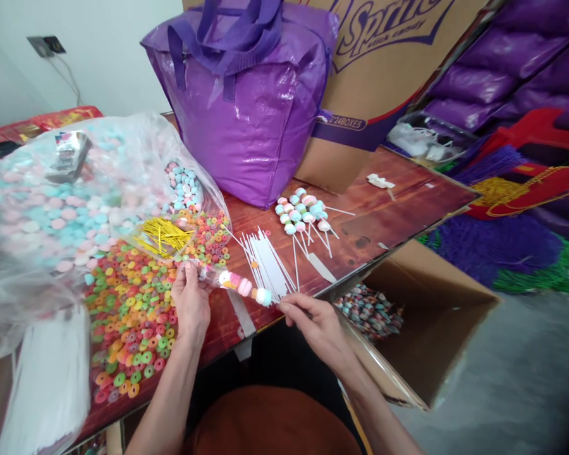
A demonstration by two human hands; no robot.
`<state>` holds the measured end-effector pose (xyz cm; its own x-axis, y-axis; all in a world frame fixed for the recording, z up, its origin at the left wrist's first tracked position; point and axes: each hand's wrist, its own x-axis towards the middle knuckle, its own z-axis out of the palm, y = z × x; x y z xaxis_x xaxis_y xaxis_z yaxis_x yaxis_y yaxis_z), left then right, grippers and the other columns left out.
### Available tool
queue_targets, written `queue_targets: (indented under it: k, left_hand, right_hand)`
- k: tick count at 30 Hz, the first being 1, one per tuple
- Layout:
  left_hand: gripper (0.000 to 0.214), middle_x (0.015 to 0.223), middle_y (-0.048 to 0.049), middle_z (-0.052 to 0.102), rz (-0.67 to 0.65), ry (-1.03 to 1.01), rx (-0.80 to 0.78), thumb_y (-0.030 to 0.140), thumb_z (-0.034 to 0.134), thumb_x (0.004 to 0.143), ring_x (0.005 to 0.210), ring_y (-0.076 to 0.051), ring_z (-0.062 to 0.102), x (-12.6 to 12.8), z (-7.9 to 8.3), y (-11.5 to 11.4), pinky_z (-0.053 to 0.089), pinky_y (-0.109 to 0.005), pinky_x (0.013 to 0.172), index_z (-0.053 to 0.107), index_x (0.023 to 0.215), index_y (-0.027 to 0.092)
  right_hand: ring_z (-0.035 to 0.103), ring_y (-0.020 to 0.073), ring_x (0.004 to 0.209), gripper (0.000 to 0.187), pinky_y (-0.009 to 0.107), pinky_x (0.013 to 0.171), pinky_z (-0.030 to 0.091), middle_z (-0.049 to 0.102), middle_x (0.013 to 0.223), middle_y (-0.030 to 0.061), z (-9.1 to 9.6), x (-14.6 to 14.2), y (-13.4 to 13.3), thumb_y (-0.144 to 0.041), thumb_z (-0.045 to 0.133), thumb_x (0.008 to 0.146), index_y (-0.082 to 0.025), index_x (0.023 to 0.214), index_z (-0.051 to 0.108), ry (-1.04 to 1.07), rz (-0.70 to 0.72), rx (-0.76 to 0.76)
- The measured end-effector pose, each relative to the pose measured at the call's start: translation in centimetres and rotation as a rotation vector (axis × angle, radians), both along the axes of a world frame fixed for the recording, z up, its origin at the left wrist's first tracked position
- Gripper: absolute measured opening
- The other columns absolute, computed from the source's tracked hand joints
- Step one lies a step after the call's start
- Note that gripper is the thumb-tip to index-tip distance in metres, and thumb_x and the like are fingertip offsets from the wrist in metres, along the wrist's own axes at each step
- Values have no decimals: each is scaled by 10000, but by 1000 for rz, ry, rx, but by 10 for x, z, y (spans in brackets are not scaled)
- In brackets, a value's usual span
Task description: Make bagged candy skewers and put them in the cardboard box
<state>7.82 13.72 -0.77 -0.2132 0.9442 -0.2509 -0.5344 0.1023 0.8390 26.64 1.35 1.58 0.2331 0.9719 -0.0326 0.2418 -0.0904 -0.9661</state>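
Low over the table's front edge is a candy skewer [244, 287] with pink, white and pale blue pieces, tilted down to the right. Fingers of my left hand [192, 306] pinch a clear wrapper [210, 274] at the skewer's upper end. My right hand [315, 323] is closed on the stick just past the blue piece. Behind them lie loose white sticks [267, 256] and a cluster of unwrapped candy skewers [302, 212]. Ring-shaped gummies [135, 309] spread beside my left hand. Yellow twist ties [165, 236] rest on a small clear bag among them.
A large clear bag of pastel candies [57, 208] covers the table's left side, with a stack of white sleeves [47, 373] in front. A purple bag [246, 114] and a carton [370, 95] stand behind. An open box [436, 328] holding wrapped candies [367, 311] sits below right.
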Motion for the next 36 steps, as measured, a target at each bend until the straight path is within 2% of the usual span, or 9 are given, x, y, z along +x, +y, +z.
queue_targets:
  k: [7,10,13,18,21,24,27,31,36]
  left_hand:
    - [360,701,40,614,-36,92,78,514,741,764,569,-82,578,2,-1,-3,482,-200,584,595,806,188]
    - [392,756,25,644,-12,68,75,559,724,763,621,-104,629,4,3,-4,497,-213,597,599,852,197]
    - [430,813,-20,679,-75,-24,2,581,712,768,675,-133,666,6,8,-8,514,-235,614,622,894,180]
    - [368,931,-100,733,-303,-108,-96,451,779,764,787,-192,716,10,15,-17,557,-297,705,651,910,138]
    - [335,937,-110,746,-320,-153,-135,372,807,754,833,-230,732,14,17,-21,575,-327,735,655,925,128]
    - [291,911,-100,752,-292,-196,-154,346,798,772,870,-244,738,20,17,-24,584,-332,754,648,905,135]
    - [262,913,-94,756,-257,-229,-153,344,776,798,903,-245,739,27,14,-27,580,-328,767,639,911,151]
    - [288,917,-112,755,-238,-237,-125,392,753,814,919,-244,737,33,11,-28,558,-286,724,641,901,142]
    - [345,906,-98,744,-259,-223,-120,449,763,788,887,-230,732,34,7,-28,526,-261,672,644,885,141]
  right_hand:
    - [443,121,555,375,252,582,351,453,566,-40,3,-7,-2,-333,470,967,-208,614,480,8,66,-17]
    - [443,116,557,349,252,587,345,449,585,-44,0,-8,-5,-318,466,987,-209,657,502,-58,79,16]
    - [461,114,568,292,247,600,361,467,612,-42,-4,-10,-6,-295,473,994,-208,727,555,-118,55,85]
    - [516,113,572,210,231,597,402,548,645,-30,-10,-14,-4,-254,497,986,-206,832,630,-222,29,184]
    - [581,126,626,157,230,640,436,644,724,-2,-16,-15,-4,-224,516,978,-203,923,661,-327,11,268]
    - [600,145,682,173,252,705,442,675,776,26,-20,-16,-5,-210,499,983,-202,919,660,-456,12,318]
    - [532,132,596,229,252,644,408,596,666,-4,-17,-19,-8,-240,458,998,-205,839,619,-462,54,191]
    - [457,101,495,290,218,549,358,468,531,-64,-6,-24,-9,-300,413,1013,-210,767,538,-175,169,-66]
    - [443,98,493,305,208,545,362,478,506,-70,-8,-32,-9,-342,437,1000,-203,742,522,85,124,-127]
